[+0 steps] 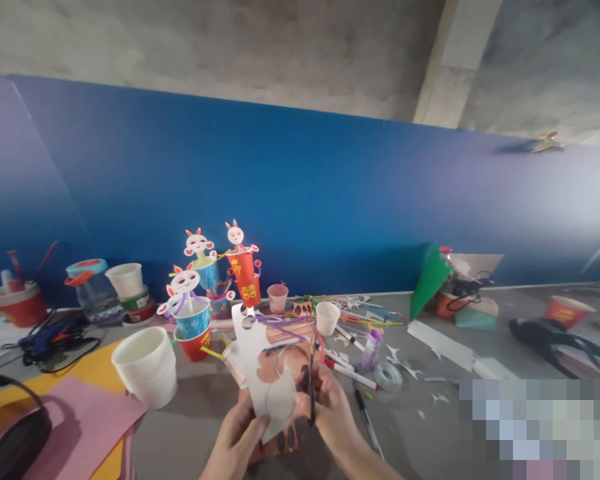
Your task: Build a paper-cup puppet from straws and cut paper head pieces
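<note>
My left hand (243, 430) grips the lower left edge of a sheet of white paper (263, 373), thumb on its face. Rounded notches are cut from the sheet, and a curved outline shows near its lower part. My right hand (329, 405) is closed around the handles of a pair of scissors (312, 377), whose blades point away from me. The scissors are just right of the paper; I cannot tell whether the blades touch it. Below the paper lies a brown piece with dark ovals (286, 440).
Paper-cup figures with rabbit-like heads (193, 320) stand left of centre, behind stacked white cups (147, 367). Pink paper (80, 427) lies at left. A purple glue stick (372, 350), clear tape roll (387, 377), black pen (367, 420) and paper scraps lie at right. A blue partition (280, 193) bounds the back.
</note>
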`<act>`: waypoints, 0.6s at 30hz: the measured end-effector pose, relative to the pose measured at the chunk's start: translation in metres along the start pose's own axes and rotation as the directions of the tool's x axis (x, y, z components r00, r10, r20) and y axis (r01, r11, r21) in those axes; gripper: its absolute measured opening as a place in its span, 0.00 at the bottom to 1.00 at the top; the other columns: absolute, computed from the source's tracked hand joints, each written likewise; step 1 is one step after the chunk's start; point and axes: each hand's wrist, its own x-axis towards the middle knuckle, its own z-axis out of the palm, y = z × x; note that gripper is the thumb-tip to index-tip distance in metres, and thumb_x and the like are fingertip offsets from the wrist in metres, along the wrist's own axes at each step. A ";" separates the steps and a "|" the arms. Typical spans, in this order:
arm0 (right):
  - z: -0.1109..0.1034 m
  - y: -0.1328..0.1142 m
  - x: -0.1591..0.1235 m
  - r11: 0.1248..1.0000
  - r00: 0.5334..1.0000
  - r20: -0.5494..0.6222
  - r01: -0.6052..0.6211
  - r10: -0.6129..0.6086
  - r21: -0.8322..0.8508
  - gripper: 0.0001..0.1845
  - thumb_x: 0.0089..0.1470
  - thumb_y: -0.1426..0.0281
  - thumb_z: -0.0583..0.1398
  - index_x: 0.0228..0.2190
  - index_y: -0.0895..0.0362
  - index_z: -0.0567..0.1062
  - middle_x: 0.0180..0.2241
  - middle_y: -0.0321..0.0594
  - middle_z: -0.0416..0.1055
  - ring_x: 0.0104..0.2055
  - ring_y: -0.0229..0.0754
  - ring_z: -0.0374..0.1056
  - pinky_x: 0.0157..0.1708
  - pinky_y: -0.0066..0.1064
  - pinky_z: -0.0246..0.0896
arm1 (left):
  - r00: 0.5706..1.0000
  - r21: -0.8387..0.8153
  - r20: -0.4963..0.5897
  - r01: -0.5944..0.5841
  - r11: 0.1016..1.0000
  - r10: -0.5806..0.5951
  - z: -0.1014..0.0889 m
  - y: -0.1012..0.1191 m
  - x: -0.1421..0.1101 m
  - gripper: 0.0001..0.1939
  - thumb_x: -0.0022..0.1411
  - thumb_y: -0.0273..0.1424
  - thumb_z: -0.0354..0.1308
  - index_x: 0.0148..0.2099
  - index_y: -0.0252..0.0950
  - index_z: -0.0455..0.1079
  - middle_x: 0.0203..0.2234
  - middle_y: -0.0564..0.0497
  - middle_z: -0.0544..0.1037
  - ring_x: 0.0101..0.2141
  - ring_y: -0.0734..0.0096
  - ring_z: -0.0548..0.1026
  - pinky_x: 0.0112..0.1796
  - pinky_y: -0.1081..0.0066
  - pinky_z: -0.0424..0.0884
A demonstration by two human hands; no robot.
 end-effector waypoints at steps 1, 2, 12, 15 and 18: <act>0.001 0.001 -0.001 1.000 1.000 0.003 0.000 0.000 -0.003 0.17 0.36 0.70 0.70 0.29 0.56 0.70 0.25 0.32 0.69 0.28 0.36 0.65 0.28 0.25 0.60 | 1.000 0.002 0.005 0.004 1.000 -0.004 0.002 0.000 -0.001 0.22 0.46 0.44 0.70 0.39 0.34 0.80 0.33 0.44 0.84 0.38 0.52 0.79 0.43 0.63 0.75; 0.002 0.002 -0.002 1.000 1.000 0.006 0.005 -0.005 -0.008 0.16 0.36 0.71 0.69 0.30 0.56 0.70 0.26 0.33 0.69 0.28 0.36 0.65 0.28 0.25 0.60 | 1.000 0.015 0.021 0.006 1.000 -0.006 0.003 0.001 -0.002 0.23 0.46 0.45 0.70 0.39 0.33 0.80 0.33 0.43 0.84 0.37 0.52 0.80 0.42 0.63 0.76; 0.004 0.024 -0.003 0.990 0.990 0.120 -0.059 0.075 -0.130 0.15 0.39 0.73 0.68 0.28 0.56 0.67 0.24 0.29 0.64 0.23 0.31 0.58 0.22 0.22 0.53 | 0.993 0.134 0.117 0.002 0.991 -0.017 -0.006 0.001 0.005 0.21 0.46 0.46 0.71 0.35 0.33 0.82 0.29 0.44 0.84 0.35 0.52 0.81 0.39 0.65 0.77; 0.005 0.025 -0.004 0.991 0.983 0.159 -0.079 0.096 -0.110 0.19 0.40 0.67 0.71 0.28 0.56 0.66 0.22 0.28 0.62 0.22 0.31 0.58 0.22 0.22 0.53 | 0.997 0.149 0.070 -0.045 0.988 0.035 -0.009 0.002 0.007 0.20 0.45 0.46 0.71 0.33 0.34 0.82 0.29 0.46 0.85 0.34 0.54 0.81 0.37 0.68 0.78; 0.006 0.020 -0.007 0.996 0.977 0.206 -0.029 0.047 -0.090 0.22 0.44 0.57 0.71 0.28 0.56 0.66 0.24 0.30 0.64 0.24 0.33 0.62 0.24 0.23 0.57 | 0.998 0.124 0.042 -0.043 0.991 0.038 -0.011 0.002 0.007 0.22 0.44 0.47 0.72 0.34 0.34 0.82 0.30 0.45 0.85 0.35 0.53 0.81 0.37 0.68 0.78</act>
